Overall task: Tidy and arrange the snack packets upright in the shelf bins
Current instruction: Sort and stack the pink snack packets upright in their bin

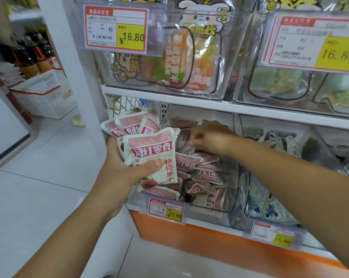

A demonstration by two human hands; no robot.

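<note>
Nearest me, my left hand (117, 167) grips a fanned bunch of pink packets (149, 149), upright, thumb across the front one, just before the clear bin (229, 205). My right hand (211, 137) reaches into that bin, fingers bent onto the jumbled pile (201, 173); blur hides whether it has hold of any.

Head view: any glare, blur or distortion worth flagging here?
Head view: glare streaks the clear upper bins, hazing their contents; the right hand is blurred in the lower bin; the packets in the left hand read sharp; wide-angle bends the shelf edge.
</note>
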